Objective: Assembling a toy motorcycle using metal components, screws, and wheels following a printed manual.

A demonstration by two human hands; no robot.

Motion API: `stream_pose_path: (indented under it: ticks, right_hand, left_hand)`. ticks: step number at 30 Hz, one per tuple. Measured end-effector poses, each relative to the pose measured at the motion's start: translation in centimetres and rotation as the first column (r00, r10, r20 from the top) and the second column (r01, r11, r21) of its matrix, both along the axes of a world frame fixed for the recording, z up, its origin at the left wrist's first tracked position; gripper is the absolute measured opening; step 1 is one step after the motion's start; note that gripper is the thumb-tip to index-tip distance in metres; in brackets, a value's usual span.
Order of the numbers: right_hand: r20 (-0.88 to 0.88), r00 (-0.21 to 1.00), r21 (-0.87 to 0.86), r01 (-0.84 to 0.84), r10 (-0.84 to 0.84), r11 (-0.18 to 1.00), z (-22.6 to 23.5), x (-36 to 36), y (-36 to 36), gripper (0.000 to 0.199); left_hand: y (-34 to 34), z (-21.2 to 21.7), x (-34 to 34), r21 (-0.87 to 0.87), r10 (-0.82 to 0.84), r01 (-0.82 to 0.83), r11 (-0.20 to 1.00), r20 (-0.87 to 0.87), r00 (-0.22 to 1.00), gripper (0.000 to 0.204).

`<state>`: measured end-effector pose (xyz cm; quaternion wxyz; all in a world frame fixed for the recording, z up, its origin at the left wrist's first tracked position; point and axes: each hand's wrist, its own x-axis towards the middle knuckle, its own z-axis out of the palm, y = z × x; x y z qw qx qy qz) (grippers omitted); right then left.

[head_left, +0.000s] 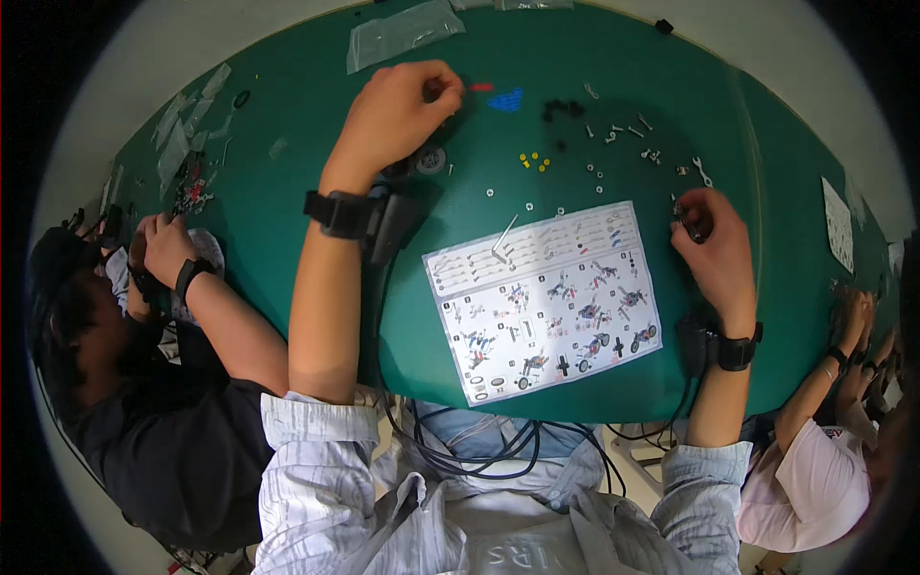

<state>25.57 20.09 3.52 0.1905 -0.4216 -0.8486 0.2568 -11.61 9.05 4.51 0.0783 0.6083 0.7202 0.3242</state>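
My left hand reaches over the far part of the green table, thumb and fingers curled into a pinch. Whatever lies between its fingertips, if anything, is hidden. Just right of the fingertips are a small red strip and blue perforated pieces. A grey wheel sits below this hand, partly covered. My right hand, at the right of the instruction sheet, is closed on a small dark part with a metal tip poking out. A small metal wrench lies just beyond it.
An L-shaped hex key rests on the sheet. Yellow pieces, black parts and loose screws are scattered beyond. A clear plastic bag lies at the far edge. People work on both sides; one person's hand is at left.
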Motion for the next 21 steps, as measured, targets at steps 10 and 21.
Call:
stream_pose_path:
  ticks: [10,21]
  right_hand:
    - [0.074,0.996,0.204,0.037,-0.053,0.978,2.6,0.1,-1.7,0.032]
    - [-0.299,0.954,-0.173,-0.079,0.024,0.982,5.8,-2.5,-1.4,0.022]
  left_hand:
    - [7.2,-0.7,-2.0,-0.410,-0.127,-0.010,0.912,-0.306,0.943,0.020]
    - [2.9,2.6,-1.7,-0.321,-0.253,0.209,0.924,-0.102,0.962,0.019]
